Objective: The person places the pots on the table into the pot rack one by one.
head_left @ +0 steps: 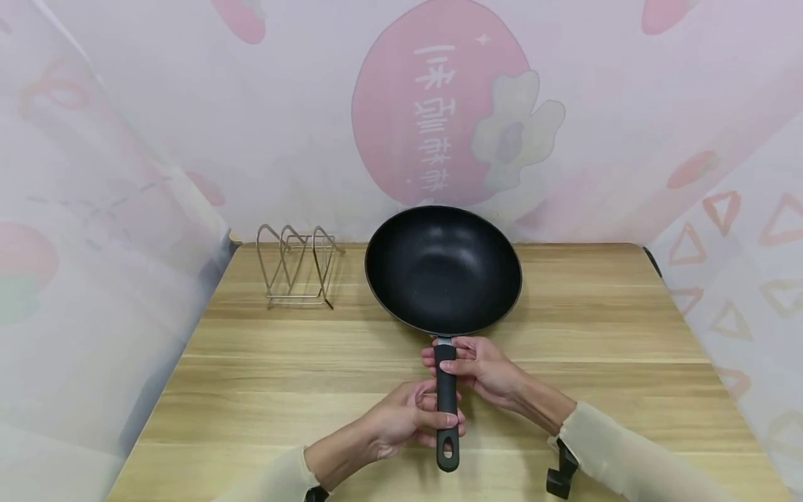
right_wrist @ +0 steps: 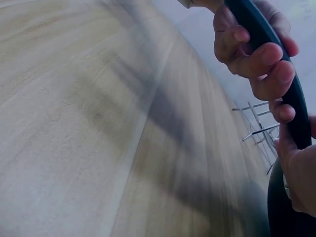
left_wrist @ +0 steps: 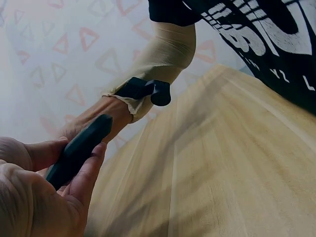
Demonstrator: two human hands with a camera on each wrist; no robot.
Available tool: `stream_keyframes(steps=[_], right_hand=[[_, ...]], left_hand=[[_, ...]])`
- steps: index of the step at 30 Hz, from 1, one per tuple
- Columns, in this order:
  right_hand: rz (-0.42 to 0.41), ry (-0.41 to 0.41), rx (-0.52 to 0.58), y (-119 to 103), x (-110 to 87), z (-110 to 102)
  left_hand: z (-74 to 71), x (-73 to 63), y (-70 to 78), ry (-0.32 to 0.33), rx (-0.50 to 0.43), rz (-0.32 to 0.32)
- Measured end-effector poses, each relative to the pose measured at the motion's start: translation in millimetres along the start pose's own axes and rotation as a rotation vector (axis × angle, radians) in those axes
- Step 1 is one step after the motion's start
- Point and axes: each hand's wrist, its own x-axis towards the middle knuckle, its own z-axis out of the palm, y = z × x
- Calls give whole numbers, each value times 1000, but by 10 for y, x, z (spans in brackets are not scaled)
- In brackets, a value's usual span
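As the round pan (head_left: pixel 442 272) gleams, left grip (head_left: pixel 404 418) and right grip (head_left: pixel 488 369) clasp its handle (head_left: pixel 447 390).

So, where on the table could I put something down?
Bare tabletop lies right of the black wok, beyond the right sleeve, and in front of the wire rack, left of the left hand. It's crowded around the handle, where that hand and the right hand grip.

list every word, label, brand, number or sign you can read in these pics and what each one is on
"Y Z L", as best it reads: small white letters on the black shirt.
Large white print on the same shirt: steeply angled and cut off, not readable.
White characters down the pink circle: too faint to read surely.
Pan and handle: no text visible.
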Motion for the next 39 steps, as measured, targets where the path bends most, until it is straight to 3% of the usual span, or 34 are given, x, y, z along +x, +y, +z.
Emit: stream_keyframes(steps=[6,15,25,30,35,39], right_hand=[[-11,24,-52,-92,-21,131],[-105,136,-304,-238,-23,377],[-120,301,-466,-272,84,529],[-161,358,-551,-302,131,591],[-190,339,-523,-335,163,664],[-201,323,-458,-357,170,713]], left_hand=[[24,-91,-2,37,78,58],[52,-139,10,96,203,208],[2,-120,21,223,559,365],[-30,-103,17,295,738,415],[-30,-84,12,393,908,480],[-3,-63,12,444,973,538]])
